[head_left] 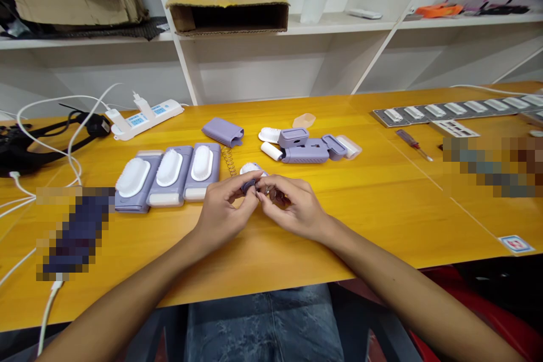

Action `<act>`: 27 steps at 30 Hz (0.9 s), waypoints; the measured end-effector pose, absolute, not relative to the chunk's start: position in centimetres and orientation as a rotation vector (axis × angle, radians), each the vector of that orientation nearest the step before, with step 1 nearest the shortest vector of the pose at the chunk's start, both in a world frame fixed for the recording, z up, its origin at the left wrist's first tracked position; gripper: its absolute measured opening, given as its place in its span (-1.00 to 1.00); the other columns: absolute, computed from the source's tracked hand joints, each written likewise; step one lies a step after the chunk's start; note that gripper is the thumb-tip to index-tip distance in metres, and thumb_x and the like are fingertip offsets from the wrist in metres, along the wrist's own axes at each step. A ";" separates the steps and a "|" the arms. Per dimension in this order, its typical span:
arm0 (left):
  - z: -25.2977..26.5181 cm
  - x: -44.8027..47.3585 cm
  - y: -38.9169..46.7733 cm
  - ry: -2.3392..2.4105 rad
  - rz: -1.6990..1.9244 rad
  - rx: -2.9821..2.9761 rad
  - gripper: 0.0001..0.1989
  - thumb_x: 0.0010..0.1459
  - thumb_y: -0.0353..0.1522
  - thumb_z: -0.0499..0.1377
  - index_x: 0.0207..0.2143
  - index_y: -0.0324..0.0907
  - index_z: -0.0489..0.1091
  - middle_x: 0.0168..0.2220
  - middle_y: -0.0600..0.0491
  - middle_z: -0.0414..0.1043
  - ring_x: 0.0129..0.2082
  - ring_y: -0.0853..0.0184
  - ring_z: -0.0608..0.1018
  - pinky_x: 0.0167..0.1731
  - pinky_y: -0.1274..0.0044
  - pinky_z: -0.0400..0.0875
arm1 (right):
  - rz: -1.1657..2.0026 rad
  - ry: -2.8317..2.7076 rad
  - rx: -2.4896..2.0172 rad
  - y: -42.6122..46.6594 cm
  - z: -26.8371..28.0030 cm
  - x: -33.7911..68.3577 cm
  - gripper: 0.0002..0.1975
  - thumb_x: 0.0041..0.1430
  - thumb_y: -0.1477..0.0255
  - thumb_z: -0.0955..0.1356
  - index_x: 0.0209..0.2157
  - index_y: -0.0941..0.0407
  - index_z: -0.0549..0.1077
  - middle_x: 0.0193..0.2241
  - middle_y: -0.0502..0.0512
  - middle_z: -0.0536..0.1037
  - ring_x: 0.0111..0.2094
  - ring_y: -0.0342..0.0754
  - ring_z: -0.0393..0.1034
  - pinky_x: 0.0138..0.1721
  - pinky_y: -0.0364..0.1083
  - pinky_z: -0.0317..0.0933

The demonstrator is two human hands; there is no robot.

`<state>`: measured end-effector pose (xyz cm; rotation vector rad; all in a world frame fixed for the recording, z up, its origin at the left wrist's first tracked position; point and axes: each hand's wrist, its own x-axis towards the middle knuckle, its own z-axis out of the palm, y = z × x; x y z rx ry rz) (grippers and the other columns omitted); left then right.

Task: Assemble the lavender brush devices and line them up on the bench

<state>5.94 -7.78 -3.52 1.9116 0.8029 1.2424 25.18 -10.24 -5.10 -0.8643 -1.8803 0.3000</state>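
My left hand [225, 206] pinches a small dark purple part [248, 185] between thumb and fingers. Against it, the closed fingertips of my right hand [294, 203] meet the left ones, and what they grip is too small to make out. Just beyond the hands lies a white bristled brush head [253, 168], partly covered by the fingers. A metal coil spring [229, 160] rests nearby, below a hollow purple casing [223, 132]. To the left sit three purple brush units with white oval heads [202, 164]. Behind the right hand are purple housing pieces [306, 151] and a white roller-shaped piece [271, 151].
A screwdriver [413, 144] lies at right, before a long metal strip with white blocks [453, 108]. At left are a power strip [148, 119], white cables [70, 153] and a blurred-out dark item [78, 232]. White shelving [339, 25] rises behind the table [360, 209].
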 end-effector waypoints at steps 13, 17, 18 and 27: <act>-3.8 6.0 -7.8 0.839 1.230 1.919 -0.65 0.29 -0.45 0.27 0.11 -0.21 0.64 -0.05 -0.08 0.76 -0.18 0.26 0.79 -0.11 0.51 0.71 | 0.220 -1.803 -0.889 -10.3 -5.4 24.7 -0.86 0.33 0.54 0.42 -0.10 0.08 0.50 -0.47 -0.08 0.54 -0.55 -0.20 0.33 -0.50 -0.19 0.23; -3.9 5.9 -7.7 0.831 1.198 1.908 -0.61 0.27 -0.44 0.28 0.13 -0.23 0.62 -0.06 -0.10 0.75 -0.19 0.26 0.78 -0.12 0.50 0.70 | 0.187 -1.841 -0.874 -10.1 -5.5 25.0 -0.85 0.34 0.54 0.42 -0.09 0.07 0.49 -0.43 -0.04 0.58 -0.51 -0.16 0.41 -0.46 -0.17 0.29; -3.9 5.9 -7.7 0.827 1.190 1.906 -0.61 0.27 -0.45 0.28 0.14 -0.23 0.62 -0.04 -0.10 0.75 -0.19 0.27 0.78 -0.11 0.50 0.69 | 0.178 -1.857 -0.866 -10.1 -5.5 25.1 -0.84 0.34 0.55 0.42 -0.08 0.07 0.48 -0.41 -0.02 0.59 -0.49 -0.16 0.43 -0.45 -0.17 0.30; -3.6 5.9 -7.7 0.784 1.154 2.031 -0.59 0.23 -0.52 0.23 0.09 -0.15 0.64 -0.10 -0.03 0.75 -0.19 0.27 0.75 -0.07 0.47 0.68 | 0.162 -1.991 -0.835 -9.9 -5.4 25.8 -0.88 0.39 0.52 0.39 -0.06 0.08 0.48 -0.37 0.03 0.60 -0.47 -0.13 0.41 -0.42 -0.13 0.28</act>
